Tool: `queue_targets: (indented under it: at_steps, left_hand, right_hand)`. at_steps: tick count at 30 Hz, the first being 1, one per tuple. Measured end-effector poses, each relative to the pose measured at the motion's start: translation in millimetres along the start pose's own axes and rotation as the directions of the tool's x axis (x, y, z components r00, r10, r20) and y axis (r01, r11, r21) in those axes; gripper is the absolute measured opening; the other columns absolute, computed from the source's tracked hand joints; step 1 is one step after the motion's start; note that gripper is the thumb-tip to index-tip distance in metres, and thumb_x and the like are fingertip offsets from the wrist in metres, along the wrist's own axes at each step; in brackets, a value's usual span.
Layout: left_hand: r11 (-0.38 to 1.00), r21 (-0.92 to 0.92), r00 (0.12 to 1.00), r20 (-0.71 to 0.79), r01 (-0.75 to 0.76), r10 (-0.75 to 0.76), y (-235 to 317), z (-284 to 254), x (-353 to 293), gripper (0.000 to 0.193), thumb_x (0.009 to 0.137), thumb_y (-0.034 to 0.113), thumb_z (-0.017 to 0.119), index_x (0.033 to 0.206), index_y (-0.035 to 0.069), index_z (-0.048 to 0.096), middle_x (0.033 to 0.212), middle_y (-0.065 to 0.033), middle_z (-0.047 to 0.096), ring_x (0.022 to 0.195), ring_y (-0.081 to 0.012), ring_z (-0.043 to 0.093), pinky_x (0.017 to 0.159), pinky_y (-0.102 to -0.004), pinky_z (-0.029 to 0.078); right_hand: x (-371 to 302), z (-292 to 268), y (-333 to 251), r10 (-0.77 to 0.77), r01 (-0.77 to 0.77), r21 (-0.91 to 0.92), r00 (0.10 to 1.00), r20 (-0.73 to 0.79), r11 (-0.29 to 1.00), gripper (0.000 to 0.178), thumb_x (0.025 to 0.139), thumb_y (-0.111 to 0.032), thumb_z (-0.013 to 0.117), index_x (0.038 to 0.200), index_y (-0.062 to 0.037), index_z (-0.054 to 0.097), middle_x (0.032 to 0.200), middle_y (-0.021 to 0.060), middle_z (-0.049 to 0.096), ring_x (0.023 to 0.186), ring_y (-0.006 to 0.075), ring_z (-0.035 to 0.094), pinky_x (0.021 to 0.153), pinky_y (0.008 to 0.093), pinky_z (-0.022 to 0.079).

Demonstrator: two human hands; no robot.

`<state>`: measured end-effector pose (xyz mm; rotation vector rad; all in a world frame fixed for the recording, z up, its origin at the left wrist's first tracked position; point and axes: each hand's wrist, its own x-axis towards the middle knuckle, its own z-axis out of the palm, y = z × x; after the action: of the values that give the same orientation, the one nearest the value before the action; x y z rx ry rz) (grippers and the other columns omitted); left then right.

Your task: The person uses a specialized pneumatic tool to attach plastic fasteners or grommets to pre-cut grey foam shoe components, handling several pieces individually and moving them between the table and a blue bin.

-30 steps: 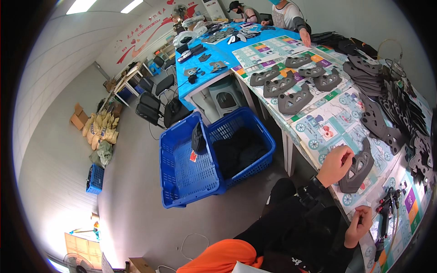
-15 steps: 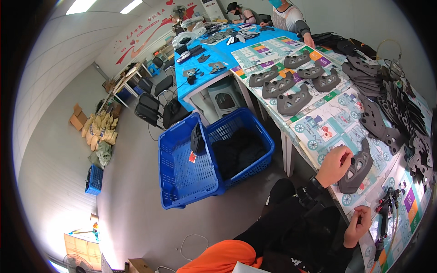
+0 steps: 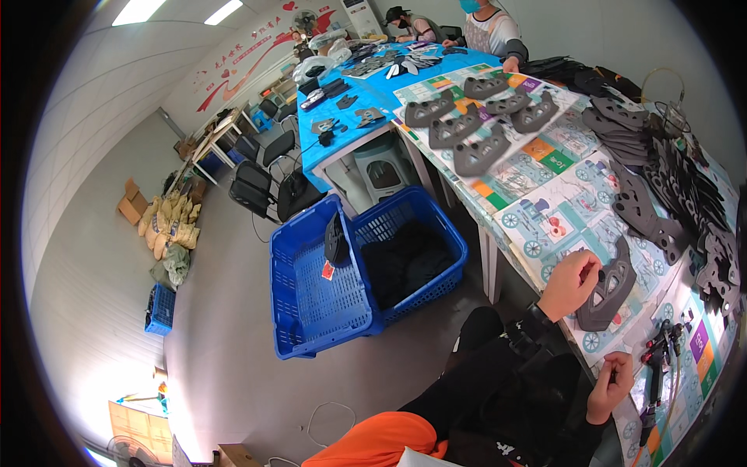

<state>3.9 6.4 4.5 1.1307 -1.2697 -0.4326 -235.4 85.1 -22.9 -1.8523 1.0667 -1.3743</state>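
Note:
My left hand (image 3: 571, 285) is closed at the table's near edge, against or right beside a dark grey moulded piece with cut-outs (image 3: 608, 297); the inside of its fingers is hidden. Lower down, my right hand (image 3: 611, 387) is curled closed, with nothing visible in it, next to a spray gun (image 3: 658, 366) with a hose. Farther up the table, several similar grey pieces (image 3: 481, 152) lie on a printed sheet (image 3: 537, 148). A co-worker's hand (image 3: 511, 64) is at the sheet's far edge.
Stacks of grey pieces (image 3: 618, 128) and dark parts (image 3: 685, 187) line the table's right side. Blue plastic crates (image 3: 327, 311) stand on the floor to the left, one with black material (image 3: 408, 261). Beyond are a blue-covered table (image 3: 327, 152), chairs (image 3: 253, 183) and two people.
The printed sheet with its grey pieces has shifted away and to the left, along with the co-worker's hand. My own hands have hardly moved.

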Motion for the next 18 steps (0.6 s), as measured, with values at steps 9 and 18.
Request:
queue_targets:
  at_steps: [9, 18]
  left_hand:
    - [0.999, 0.011, 0.999, -0.014, -0.037, 0.038, -0.4, -0.3, 1.2, 0.007, 0.101, 0.007, 0.068, 0.103, 0.001, 0.065, 0.088, -0.015, 0.069, 0.081, -0.0327, 0.067, 0.072, -0.0407, 0.051]
    - [1.0, 0.005, 1.0, -0.004, -0.026, 0.026, 0.1, -2.9, -0.5, 0.007, 0.101, 0.007, 0.067, 0.103, 0.001, 0.065, 0.089, -0.0154, 0.069, 0.081, -0.034, 0.067, 0.073, -0.0412, 0.051]
  right_hand:
    - [1.8, 1.7, -3.2, -0.017, 0.017, -0.006, 1.0, -0.007, 1.0, 0.008, 0.1, 0.007, 0.056, 0.101, 0.004, 0.063, 0.072, -0.0003, 0.046, 0.063, 0.0053, 0.04, 0.058, 0.0275, 0.025]
    - [2.8, 4.7, -9.2, -0.013, 0.013, 0.004, 1.0, -0.01, 1.0, 0.008, 0.1, 0.007, 0.057, 0.1, 0.0038, 0.063, 0.072, -0.0003, 0.047, 0.063, 0.0048, 0.04, 0.058, 0.0275, 0.024]
